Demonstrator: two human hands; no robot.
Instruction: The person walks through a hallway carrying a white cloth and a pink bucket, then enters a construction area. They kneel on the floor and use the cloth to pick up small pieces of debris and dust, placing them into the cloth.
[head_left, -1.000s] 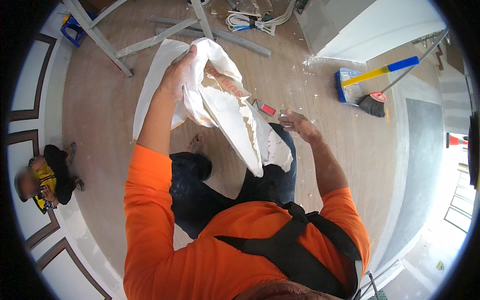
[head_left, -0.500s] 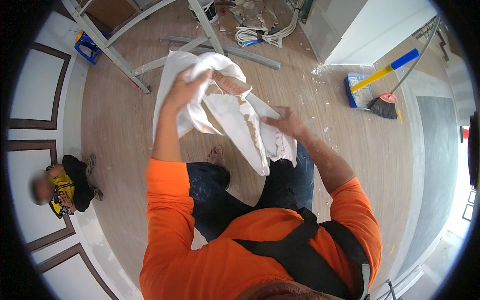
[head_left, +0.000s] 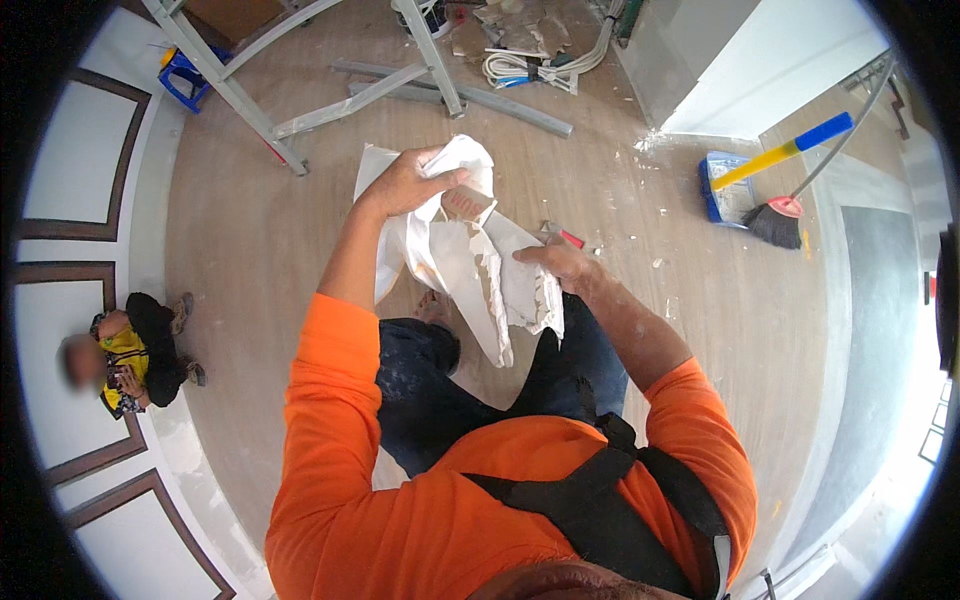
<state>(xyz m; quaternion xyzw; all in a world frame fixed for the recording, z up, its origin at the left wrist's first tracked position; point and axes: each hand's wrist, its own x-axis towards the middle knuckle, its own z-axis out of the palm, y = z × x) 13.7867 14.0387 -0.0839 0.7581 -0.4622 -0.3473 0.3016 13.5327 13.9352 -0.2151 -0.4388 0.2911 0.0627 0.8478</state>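
In front of my knees, a bundle of a crumpled white sack or sheet [head_left: 400, 240] and broken plasterboard pieces [head_left: 478, 290] with ragged, crumbly white edges is held between my hands. My left hand [head_left: 412, 182] is closed round the upper part of the white sheet, its fingers over the top. One brown-faced piece with red print [head_left: 466, 203] sticks up beside it. My right hand [head_left: 560, 262] grips the right-hand plasterboard piece, thumb on its near face. Its remaining fingers are hidden behind the board. Near that hand, a small red object [head_left: 571, 239] lies on the floor.
A metal ladder [head_left: 240, 100] and grey metal channels [head_left: 510, 110] lie ahead, with a coil of white cable [head_left: 560, 68] beyond. At right are a blue dustpan [head_left: 728, 190] and a broom [head_left: 775, 220]. A seated person [head_left: 130, 360] is by the left wall.
The held bundle has come slightly closer to my body and folded narrower. My left hand has moved right; my right hand has lowered slightly. The red object has come into view.
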